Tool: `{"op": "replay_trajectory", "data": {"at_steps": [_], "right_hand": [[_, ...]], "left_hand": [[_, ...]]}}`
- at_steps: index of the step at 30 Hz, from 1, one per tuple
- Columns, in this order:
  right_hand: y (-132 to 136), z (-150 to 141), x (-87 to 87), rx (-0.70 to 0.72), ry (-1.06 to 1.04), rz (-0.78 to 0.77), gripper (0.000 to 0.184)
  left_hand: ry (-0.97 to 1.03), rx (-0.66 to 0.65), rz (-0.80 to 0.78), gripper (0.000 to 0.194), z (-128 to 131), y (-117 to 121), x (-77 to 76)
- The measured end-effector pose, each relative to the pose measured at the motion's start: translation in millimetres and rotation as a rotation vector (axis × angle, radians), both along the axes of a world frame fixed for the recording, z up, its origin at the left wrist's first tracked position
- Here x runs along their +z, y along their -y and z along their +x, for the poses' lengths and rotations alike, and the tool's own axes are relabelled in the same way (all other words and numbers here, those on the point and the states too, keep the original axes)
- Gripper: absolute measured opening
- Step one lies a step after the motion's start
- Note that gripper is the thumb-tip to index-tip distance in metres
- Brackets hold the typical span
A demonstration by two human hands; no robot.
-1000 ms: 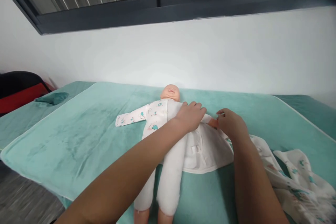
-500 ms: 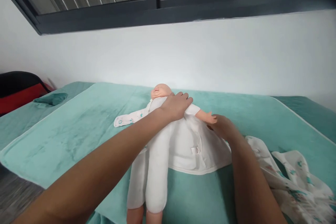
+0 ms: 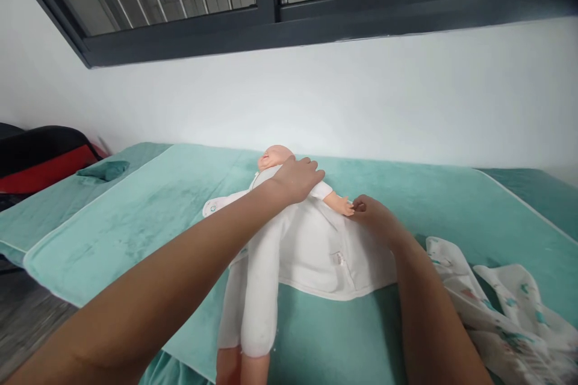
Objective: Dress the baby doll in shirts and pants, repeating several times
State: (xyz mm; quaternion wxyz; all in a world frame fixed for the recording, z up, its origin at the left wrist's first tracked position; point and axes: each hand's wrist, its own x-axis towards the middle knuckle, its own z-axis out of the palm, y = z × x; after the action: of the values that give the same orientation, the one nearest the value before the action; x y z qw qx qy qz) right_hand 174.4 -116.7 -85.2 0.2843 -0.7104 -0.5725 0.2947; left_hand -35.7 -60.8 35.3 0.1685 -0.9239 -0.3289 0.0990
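A baby doll [image 3: 259, 252] in white clothing lies with its head toward the wall, its body tipped to one side. My left hand [image 3: 298, 179] is closed over the doll's shoulder and upper arm. Spread out under the doll is a baby top [image 3: 316, 252], its white inside and a small label showing. One patterned sleeve [image 3: 219, 203] sticks out on the left. Beside the doll's outstretched hand [image 3: 339, 203], my right hand [image 3: 372, 216] has its fingers curled together at the top's upper edge. The fingertips are partly hidden there.
A patterned baby garment [image 3: 501, 307] lies crumpled at the right. Everything rests on a green padded cover [image 3: 135, 216] against a white wall [image 3: 383, 96]. A barred window [image 3: 271, 12] is above, and a black and red item [image 3: 45, 162] stands at the far left.
My right hand has moved slightly left, and its fingers now meet the tip of the doll's hand. The doll's arm has swung lower and left. My left hand stays on the shoulder.
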Motion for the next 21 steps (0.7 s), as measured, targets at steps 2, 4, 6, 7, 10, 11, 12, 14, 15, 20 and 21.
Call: {"op": "replay_trajectory", "data": {"at_steps": [2, 4, 6, 7, 10, 11, 12, 14, 15, 20, 21], "right_hand": [[0, -2, 0.6, -0.02, -0.058, -0.043, 0.033], [1, -1, 5.3, -0.076, -0.107, -0.057, 0.035], [4, 3, 13.0, -0.15, -0.253, -0.027, 0.033], [6, 5, 17.3, -0.188, -0.365, 0.001, 0.035], [13, 8, 29.8, -0.204, -0.695, 0.099, 0.047], [15, 7, 33.6, -0.181, -0.768, 0.134, 0.051], [17, 4, 37.0, -0.147, -0.826, 0.169, 0.054], [22, -6, 43.5, -0.075, -0.904, 0.225, 0.059], [25, -11, 46.4, -0.042, -0.93, 0.242, 0.06], [33, -35, 55.5, 0.181, -0.979, 0.251, 0.07], [34, -38, 55.9, 0.235, -0.989, 0.256, 0.072]], "left_hand": [[-0.027, -0.001, -0.007, 0.031, 1, -1, -0.5], [-0.046, 0.004, -0.01, 0.031, 3, -3, -1.9], [-0.067, 0.022, -0.005, 0.032, 5, -4, -4.1], [-0.079, 0.036, -0.003, 0.032, 7, -4, -5.7], [-0.084, 0.084, -0.011, 0.032, 17, -4, -13.5], [-0.072, 0.101, -0.022, 0.031, 21, -4, -17.3], [-0.048, 0.123, -0.034, 0.029, 26, -3, -21.7], [0.054, 0.167, -0.057, 0.027, 35, -2, -31.7], [0.133, 0.192, -0.064, 0.03, 40, -2, -36.8], [0.575, 0.228, -0.255, 0.04, 48, -2, -52.3], [0.662, 0.171, -0.357, 0.034, 46, -2, -52.1]]}}
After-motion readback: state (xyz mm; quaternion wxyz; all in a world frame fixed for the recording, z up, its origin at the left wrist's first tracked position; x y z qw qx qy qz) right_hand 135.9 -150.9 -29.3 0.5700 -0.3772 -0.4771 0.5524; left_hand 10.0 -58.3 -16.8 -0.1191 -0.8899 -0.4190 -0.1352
